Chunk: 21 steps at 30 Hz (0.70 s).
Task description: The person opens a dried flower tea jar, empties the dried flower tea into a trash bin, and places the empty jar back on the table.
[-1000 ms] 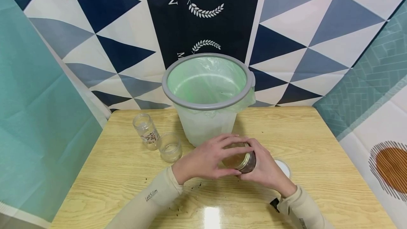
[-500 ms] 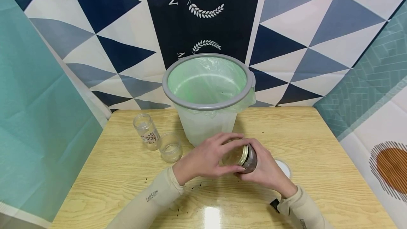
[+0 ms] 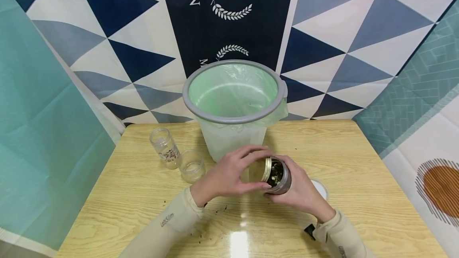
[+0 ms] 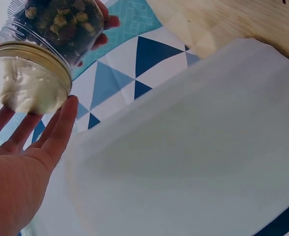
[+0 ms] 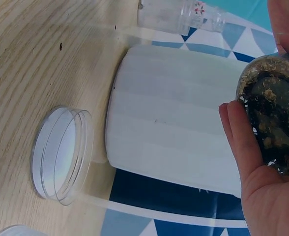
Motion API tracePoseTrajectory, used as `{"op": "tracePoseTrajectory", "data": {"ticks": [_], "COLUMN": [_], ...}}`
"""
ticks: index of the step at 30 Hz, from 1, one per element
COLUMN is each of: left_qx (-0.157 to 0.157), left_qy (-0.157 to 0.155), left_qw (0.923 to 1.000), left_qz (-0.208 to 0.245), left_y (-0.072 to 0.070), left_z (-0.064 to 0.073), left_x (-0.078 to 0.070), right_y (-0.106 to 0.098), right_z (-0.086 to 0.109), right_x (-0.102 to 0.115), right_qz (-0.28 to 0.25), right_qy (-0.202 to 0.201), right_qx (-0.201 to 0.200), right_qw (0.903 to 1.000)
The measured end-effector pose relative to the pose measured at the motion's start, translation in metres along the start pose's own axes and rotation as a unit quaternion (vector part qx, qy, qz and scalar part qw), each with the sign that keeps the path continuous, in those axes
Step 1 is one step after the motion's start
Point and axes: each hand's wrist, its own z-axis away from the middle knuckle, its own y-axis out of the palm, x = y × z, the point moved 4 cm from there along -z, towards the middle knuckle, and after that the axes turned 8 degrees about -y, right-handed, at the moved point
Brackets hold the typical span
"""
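My right hand [image 3: 299,186] grips a clear jar [image 3: 283,182] whose mouth tilts up and left, showing dark dried contents with pale bits. In the left wrist view the jar [image 4: 61,24] holds brownish dried buds among dark matter. My left hand [image 3: 229,174] holds a gold-rimmed lid [image 3: 267,169] tilted off the jar's mouth; its pale glossy top [image 4: 36,81] rests against the fingertips. Whether lid and jar rim still touch, I cannot tell. The right wrist view shows the jar's base [image 5: 274,113] beside the palm.
Behind the hands stands a white bin [image 3: 233,140] with a grey rim and green liner. A tall clear jar [image 3: 166,150] and a shorter clear container [image 3: 192,166] stand left. A white round lid [image 3: 320,189] lies right of the right wrist. Dark crumbs dot the wooden table [image 3: 118,210].
The gold-rimmed lid has come away from the jar's mouth, moving slightly left with my left hand. The jar's dark contents now show. My right hand stays nearly still.
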Motion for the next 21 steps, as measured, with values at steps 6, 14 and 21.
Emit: {"op": "tracePoseTrajectory", "data": {"ticks": [6, 14, 21], "left_qx": [-0.035, -0.029, -0.020], "left_qy": [-0.012, -0.060, -0.105], "left_qw": [0.9993, 0.9978, 0.9942], "left_qz": [0.008, -0.004, 0.012], "left_y": [-0.008, -0.013, -0.017], "left_z": [0.014, 0.049, 0.063], "left_x": [0.010, 0.031, 0.042], "right_y": [-0.005, -0.007, -0.009], "right_z": [0.000, 0.001, 0.001], "right_x": [-0.001, 0.000, 0.002], "right_qz": [-0.017, -0.045, -0.059], "right_qy": [-0.004, 0.003, -0.003], "right_qx": [-0.009, -0.022, -0.030], "right_qw": [0.9998, 0.9987, 0.9978]}}
